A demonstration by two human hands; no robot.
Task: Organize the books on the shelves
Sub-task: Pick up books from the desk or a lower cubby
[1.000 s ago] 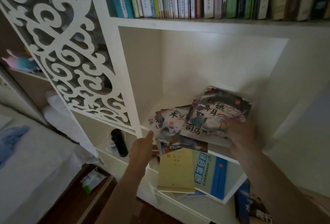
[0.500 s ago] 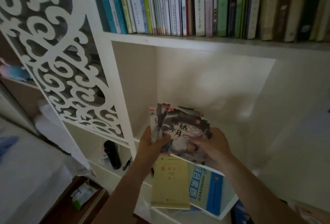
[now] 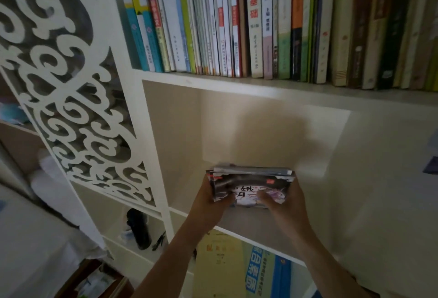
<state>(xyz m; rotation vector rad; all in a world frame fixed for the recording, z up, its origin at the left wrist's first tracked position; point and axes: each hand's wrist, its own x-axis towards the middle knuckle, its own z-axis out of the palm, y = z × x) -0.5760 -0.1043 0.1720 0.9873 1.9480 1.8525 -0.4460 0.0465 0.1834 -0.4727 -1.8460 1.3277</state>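
A squared-up stack of thin picture books (image 3: 251, 180) with dark ink-style covers is held between both hands at the front of the white middle compartment (image 3: 248, 122). My left hand (image 3: 209, 199) grips the stack's left edge, thumb on the top cover. My right hand (image 3: 285, 199) grips the right edge, thumb on the cover too. On the shelf above, a full row of upright books (image 3: 237, 20) stands spine out. Below, a yellow booklet (image 3: 219, 264) and a green-and-blue book (image 3: 265, 271) lie flat, jutting out of the lower shelf.
A white carved scroll panel (image 3: 71, 84) stands at the left of the bookcase. A dark bottle (image 3: 139, 229) and a pen sit in the lower left cubby. The shelf board (image 3: 260, 226) under the stack shows bare. White bedding lies at far left.
The fanned-out picture books have been gathered into one neat stack, now held level by both hands. The view has tilted upward toward the top shelf.
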